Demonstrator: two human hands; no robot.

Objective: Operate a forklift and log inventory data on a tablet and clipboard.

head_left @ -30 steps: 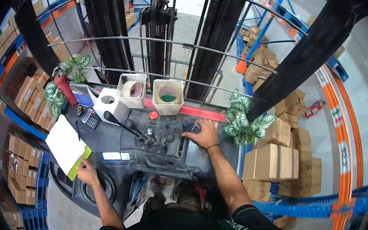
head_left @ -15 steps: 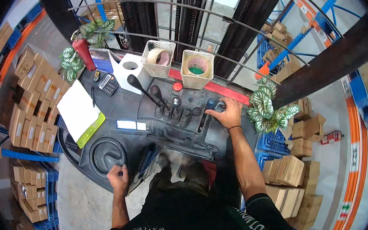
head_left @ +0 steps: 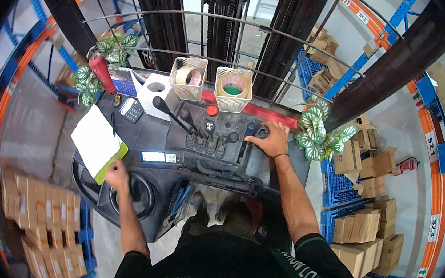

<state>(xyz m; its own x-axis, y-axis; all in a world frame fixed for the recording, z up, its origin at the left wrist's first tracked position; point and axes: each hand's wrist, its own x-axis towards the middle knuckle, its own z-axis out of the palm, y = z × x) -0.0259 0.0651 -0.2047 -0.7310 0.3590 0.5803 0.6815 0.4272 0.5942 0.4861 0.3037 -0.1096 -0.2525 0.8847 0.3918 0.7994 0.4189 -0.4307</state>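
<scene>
My left hand (head_left: 117, 176) is closed in a fist at the upper left rim of the black steering wheel (head_left: 148, 199). The part it grips is hidden under the fingers. On the right of the dark console (head_left: 180, 135), my right hand (head_left: 273, 139) curls over a black control handle (head_left: 262, 130), thumb pointing left. Just left of that hand is a dark blue knob (head_left: 252, 127). Several black levers (head_left: 187, 117) stand in the middle, near a red button (head_left: 212, 110). A lit display (head_left: 154, 157) sits right of a clipboard with white paper (head_left: 95, 140).
White mesh baskets (head_left: 186, 90) hold tape rolls. Beside them are a white paper roll box (head_left: 156, 103), a calculator (head_left: 131, 110), a red bottle (head_left: 102, 72) and leafy plants (head_left: 317, 129). Beyond the bars rises a mast (head_left: 221, 26). Racks with cartons (head_left: 47, 208) flank both sides.
My left hand has swung from the wheel's lower right up to its upper left. The racks and cartons outside have shifted around the vehicle. My right hand stays on the handle.
</scene>
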